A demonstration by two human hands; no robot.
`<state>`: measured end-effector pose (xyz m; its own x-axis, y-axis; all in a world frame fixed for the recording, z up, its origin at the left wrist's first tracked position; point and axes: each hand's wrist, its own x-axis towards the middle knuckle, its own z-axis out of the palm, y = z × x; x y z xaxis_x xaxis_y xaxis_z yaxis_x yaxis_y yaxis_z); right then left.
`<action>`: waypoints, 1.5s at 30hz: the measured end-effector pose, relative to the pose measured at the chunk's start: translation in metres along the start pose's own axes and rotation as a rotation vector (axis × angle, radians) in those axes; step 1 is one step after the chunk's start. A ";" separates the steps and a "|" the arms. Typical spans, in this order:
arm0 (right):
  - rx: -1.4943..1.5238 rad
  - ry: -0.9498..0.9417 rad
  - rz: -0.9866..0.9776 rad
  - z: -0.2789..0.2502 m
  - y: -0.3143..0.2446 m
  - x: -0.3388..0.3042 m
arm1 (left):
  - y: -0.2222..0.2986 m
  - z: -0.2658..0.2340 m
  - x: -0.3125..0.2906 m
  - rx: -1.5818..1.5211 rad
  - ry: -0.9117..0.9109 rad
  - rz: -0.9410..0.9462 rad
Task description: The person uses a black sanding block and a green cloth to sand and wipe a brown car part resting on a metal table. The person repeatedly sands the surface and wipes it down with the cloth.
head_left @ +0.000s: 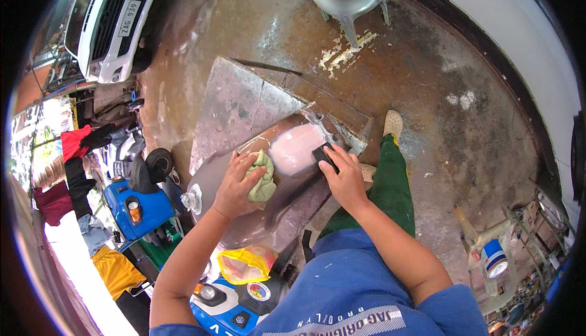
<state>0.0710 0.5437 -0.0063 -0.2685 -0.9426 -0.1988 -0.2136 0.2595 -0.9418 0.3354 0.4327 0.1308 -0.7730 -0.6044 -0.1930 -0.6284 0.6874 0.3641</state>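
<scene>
Left hand [235, 183] gripping rag [262, 177], right hand [345, 177] pressing block [323, 154]

You press a pale green rag [263, 180] and a black sanding block [325, 154] on a grey panel [244, 201] with a whitish-pink sanded patch [296, 146], above your green trousers [390, 189], blue shirt [348, 281], and rust-brown stained floor [427, 73].

Both forearms extended, left hand [235, 183] and right hand [343, 177] apparently gripping, palms down.
</scene>
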 end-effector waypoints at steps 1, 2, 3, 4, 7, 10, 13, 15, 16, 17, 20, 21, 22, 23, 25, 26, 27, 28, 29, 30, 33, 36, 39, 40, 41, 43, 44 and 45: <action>-0.019 0.009 -0.016 0.001 0.001 0.003 | 0.000 0.000 0.000 0.002 -0.003 -0.005; -0.022 0.024 -0.045 0.004 -0.003 0.015 | 0.001 -0.001 0.001 0.008 -0.010 -0.002; -0.023 0.047 -0.075 0.009 -0.008 0.037 | 0.001 -0.004 0.004 0.019 -0.018 0.008; -0.022 0.065 -0.107 0.014 -0.013 0.056 | -0.001 -0.005 0.008 0.026 -0.016 0.011; -0.057 0.077 -0.109 0.021 -0.020 0.072 | -0.001 -0.004 0.009 0.029 -0.018 0.021; -0.058 0.026 -0.116 0.013 -0.016 0.033 | -0.004 0.000 0.002 0.011 -0.013 -0.001; -0.055 -0.015 -0.122 0.001 -0.018 -0.005 | -0.005 0.000 -0.003 -0.002 -0.003 -0.010; -0.056 -0.006 -0.180 0.009 -0.020 0.027 | -0.002 0.000 -0.002 0.002 0.016 0.004; -0.054 0.011 -0.203 0.012 -0.023 0.052 | -0.002 -0.003 0.004 0.007 0.008 0.009; -0.076 0.041 -0.199 0.017 -0.026 0.075 | -0.002 -0.005 0.009 0.011 0.002 0.010; -0.053 0.023 -0.168 0.023 -0.024 0.085 | -0.002 -0.007 0.010 -0.003 -0.021 0.007; -0.062 0.014 -0.185 0.021 -0.023 0.069 | -0.004 -0.005 0.006 -0.015 -0.023 -0.006; -0.038 -0.012 -0.169 0.016 -0.022 0.047 | -0.004 -0.004 0.004 -0.017 -0.017 -0.015; -0.014 -0.037 -0.152 0.010 -0.023 0.022 | -0.004 -0.003 0.001 -0.019 -0.009 -0.023; -0.003 -0.064 -0.148 0.005 -0.025 0.010 | -0.002 -0.003 -0.001 -0.018 0.002 -0.032; -0.028 -0.026 -0.177 0.009 -0.024 0.017 | 0.001 -0.003 0.001 -0.010 0.012 -0.026; -0.050 0.018 -0.207 0.017 -0.023 0.035 | 0.002 -0.005 0.004 0.002 0.021 -0.017; -0.071 0.061 -0.234 0.023 -0.024 0.056 | 0.003 -0.007 0.007 0.006 0.012 -0.009; -0.015 0.016 -0.187 0.025 -0.030 0.081 | 0.001 -0.007 0.010 0.009 0.004 0.001; -0.028 0.029 -0.187 0.028 -0.028 0.089 | 0.002 -0.007 0.012 0.008 -0.006 0.014; -0.020 0.044 -0.223 0.030 -0.025 0.082 | -0.001 -0.006 0.009 0.009 -0.029 -0.006; -0.017 -0.036 -0.193 0.013 -0.030 0.016 | -0.002 -0.001 -0.001 -0.003 0.002 -0.034; -0.035 -0.044 -0.203 0.014 -0.034 0.035 | 0.004 -0.005 0.006 0.021 0.036 0.002; -0.035 -0.033 -0.218 0.018 -0.036 0.055 | 0.004 -0.004 0.005 0.026 0.039 0.031; -0.025 0.004 -0.191 0.024 -0.032 0.080 | 0.002 -0.005 0.009 0.034 0.037 0.071; -0.093 0.074 -0.208 0.032 -0.024 0.099 | -0.001 -0.004 0.014 0.051 0.024 0.131; -0.128 0.099 -0.218 0.034 -0.024 0.102 | -0.003 -0.005 0.011 0.060 0.012 0.140; -0.076 0.068 -0.226 0.032 -0.027 0.088 | -0.005 -0.003 0.007 0.063 0.011 0.136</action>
<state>0.0828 0.4467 -0.0065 -0.2684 -0.9627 0.0355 -0.3452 0.0617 -0.9365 0.3330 0.4240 0.1301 -0.8503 -0.5084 -0.1359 -0.5229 0.7867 0.3281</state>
